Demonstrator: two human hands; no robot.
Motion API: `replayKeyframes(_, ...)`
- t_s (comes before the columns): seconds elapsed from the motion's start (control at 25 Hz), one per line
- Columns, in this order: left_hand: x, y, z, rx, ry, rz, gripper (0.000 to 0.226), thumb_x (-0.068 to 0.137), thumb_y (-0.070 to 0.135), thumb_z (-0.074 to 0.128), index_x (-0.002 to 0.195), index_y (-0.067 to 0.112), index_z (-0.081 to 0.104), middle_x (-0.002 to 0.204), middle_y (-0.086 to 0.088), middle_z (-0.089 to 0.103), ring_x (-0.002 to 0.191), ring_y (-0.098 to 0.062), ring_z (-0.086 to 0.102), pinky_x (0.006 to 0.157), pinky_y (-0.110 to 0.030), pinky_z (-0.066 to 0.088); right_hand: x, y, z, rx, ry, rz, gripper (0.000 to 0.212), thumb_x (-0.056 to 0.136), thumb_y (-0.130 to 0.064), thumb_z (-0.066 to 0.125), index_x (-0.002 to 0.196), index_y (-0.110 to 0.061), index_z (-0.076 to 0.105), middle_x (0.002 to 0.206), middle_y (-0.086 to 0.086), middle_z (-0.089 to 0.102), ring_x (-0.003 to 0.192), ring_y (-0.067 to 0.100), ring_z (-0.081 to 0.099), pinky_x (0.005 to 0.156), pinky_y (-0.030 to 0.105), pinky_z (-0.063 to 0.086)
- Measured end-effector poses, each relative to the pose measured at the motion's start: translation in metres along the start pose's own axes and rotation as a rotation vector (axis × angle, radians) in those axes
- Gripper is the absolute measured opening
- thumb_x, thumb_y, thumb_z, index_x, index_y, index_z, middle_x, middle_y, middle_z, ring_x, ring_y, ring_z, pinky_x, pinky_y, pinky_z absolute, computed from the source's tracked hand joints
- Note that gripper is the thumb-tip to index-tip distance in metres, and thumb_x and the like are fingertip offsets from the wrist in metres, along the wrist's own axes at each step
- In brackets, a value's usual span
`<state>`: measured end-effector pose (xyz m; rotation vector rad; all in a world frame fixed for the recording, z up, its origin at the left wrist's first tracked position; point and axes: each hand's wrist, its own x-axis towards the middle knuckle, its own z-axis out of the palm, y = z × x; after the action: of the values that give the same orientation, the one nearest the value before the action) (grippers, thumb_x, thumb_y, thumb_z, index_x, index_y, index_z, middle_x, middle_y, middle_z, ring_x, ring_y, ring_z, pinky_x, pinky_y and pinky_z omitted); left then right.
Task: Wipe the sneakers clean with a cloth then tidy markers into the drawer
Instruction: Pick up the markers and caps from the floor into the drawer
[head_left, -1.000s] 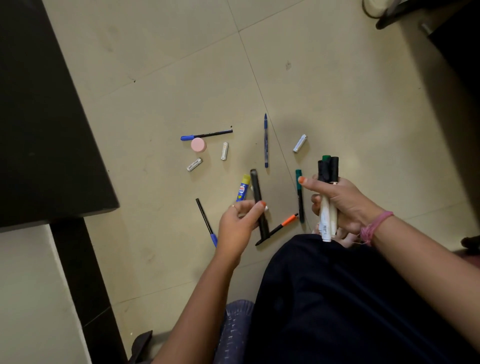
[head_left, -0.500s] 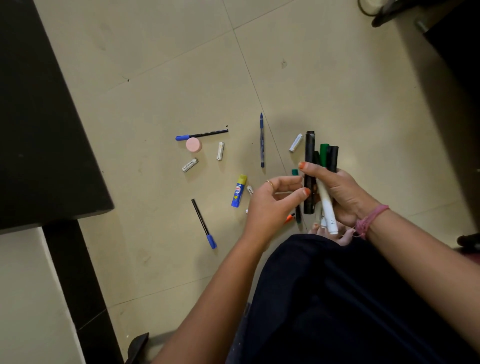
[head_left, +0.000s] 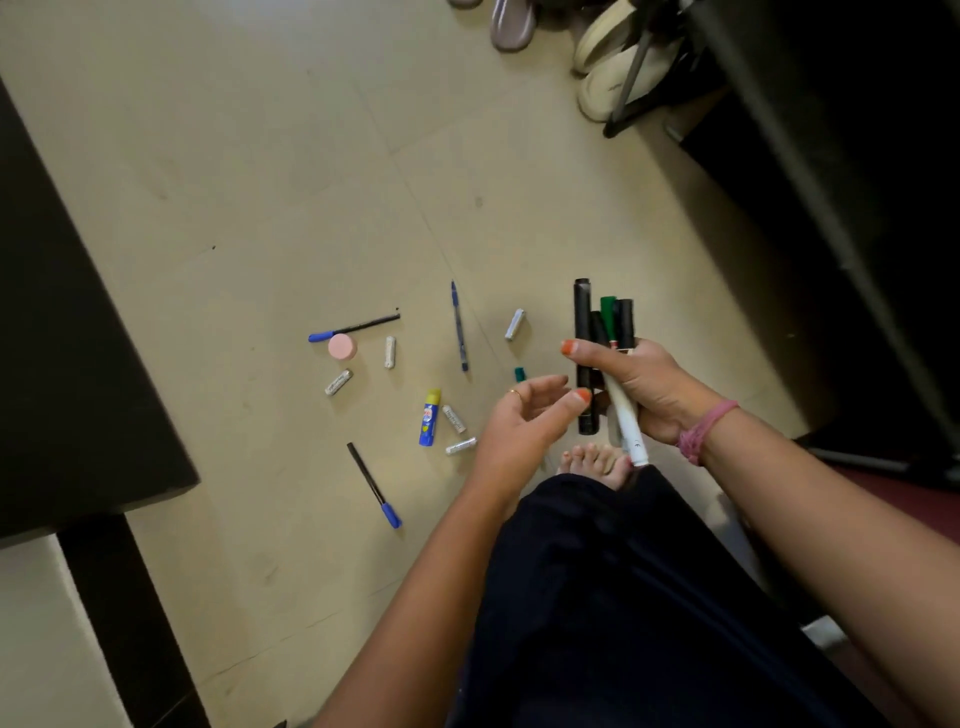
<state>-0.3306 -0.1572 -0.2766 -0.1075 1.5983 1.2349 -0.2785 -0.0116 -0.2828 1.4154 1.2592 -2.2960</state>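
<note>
- Right hand (head_left: 644, 387): fingers and thumb curled round a bundle of markers (head_left: 602, 332), held above the floor (head_left: 260, 182) just ahead of the person's bare toes (head_left: 597, 460). Long axes run roughly away from the person, caps at the far end.
- Bundle contents: a long black marker (head_left: 583, 322), a green-capped marker (head_left: 608, 317), a further black-capped one, and a white-barrelled marker (head_left: 626, 421) slanting down out of the near side of the fist. Print on the white barrel is too small to read.
- Left hand (head_left: 524, 421): loosely open, palm up, holding nothing; thumb tip just beside the long black marker.
- Glue stick (head_left: 430, 418), blue with yellow cap, lies on the floor left of the left hand; label illegible.
- Left of the glue stick: two black pens with blue caps (head_left: 353, 327) (head_left: 374, 486), a pink round lid (head_left: 342, 346), small white cylinders (head_left: 338, 382) with unreadable print.
- Beyond the glue stick: a blue pen (head_left: 459, 332), pointing away from the person.
- Sneakers (head_left: 613, 67), pale, far beyond the bundle.
</note>
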Motion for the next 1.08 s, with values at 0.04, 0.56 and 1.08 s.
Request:
replayKeyframes(0.04,-0.006,0.016,0.009,0.041,-0.046,0.039,0.047,0.083,0.032,0.074,0.125,0.017,0.059,0.116,0.003,0.067,0.106,-0.008,0.064,0.094,-0.027,0.053,-0.016,-0.012,-0.001,-0.008,-0.01,-0.019,0.027,0.068,-0.024,0.08,0.08,-0.008,0.062,0.068,0.006,0.063,0.068,0.023,0.063,0.067,0.035,0.052)
replayKeyframes(0.56,-0.186,0.121,0.078,0.338,-0.293,0.176,0.03,0.077,0.026,0.081,0.101,0.014,0.068,0.09,-0.002,0.075,0.083,-0.014,0.073,0.072,-0.027,0.06,-0.239,-0.079,0.008,0.037,0.42,-0.222,0.078,0.04,-0.072,0.078,0.085,-0.012,0.057,0.077,0.005,0.055,0.077,0.025,0.057,0.083,0.045,0.053)
replayKeyframes(1.08,-0.314,0.069,0.137,0.342,-0.586,-0.052,0.018,0.086,0.01,0.07,0.103,0.009,0.065,0.102,-0.014,0.072,0.09,-0.024,0.071,0.074,-0.034,0.06,-0.416,0.022,-0.028,0.835,0.39,-0.398,0.028,0.095,-0.025,0.042,0.109,-0.004,0.053,0.085,0.012,0.053,0.078,0.024,0.054,0.079,0.039,0.05)
